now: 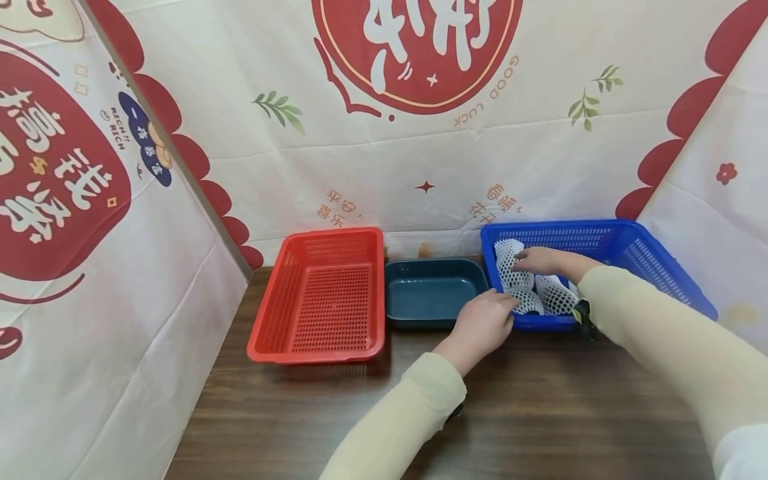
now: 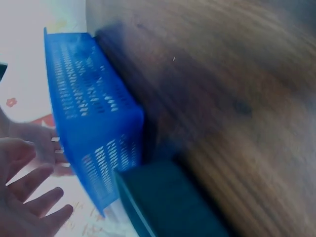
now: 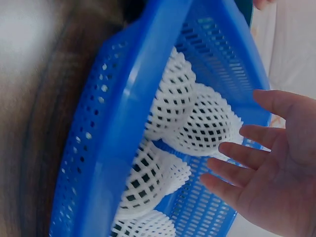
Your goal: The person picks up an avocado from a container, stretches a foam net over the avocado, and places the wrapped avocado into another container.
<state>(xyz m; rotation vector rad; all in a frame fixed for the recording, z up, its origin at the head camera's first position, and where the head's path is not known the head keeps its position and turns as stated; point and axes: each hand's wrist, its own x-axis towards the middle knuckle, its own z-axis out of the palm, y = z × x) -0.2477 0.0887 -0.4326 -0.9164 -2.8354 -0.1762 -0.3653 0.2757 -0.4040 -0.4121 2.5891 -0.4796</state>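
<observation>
White foam net sleeves [image 1: 559,295] lie in the near left part of the blue basket [image 1: 618,241]. Something dark shows through the mesh, but its kind is hidden. My right hand [image 1: 543,260] reaches over the basket, just above the sleeves. In the right wrist view that hand [image 3: 276,163] has its fingers spread, grasping nothing, beside one netted piece [image 3: 205,123]. By the basket's near left corner is my left hand [image 1: 485,328], close to the nearest sleeve. The left wrist view shows its fingers [image 2: 34,182] apart and holding nothing.
Left of the blue basket sits a dark teal tray [image 1: 435,300] with nothing in it. A red basket [image 1: 333,310], also bare inside, stands farther left. All rest on a brown wooden table [image 1: 288,420]. Printed white cloth [image 1: 360,167] hangs behind and at the sides.
</observation>
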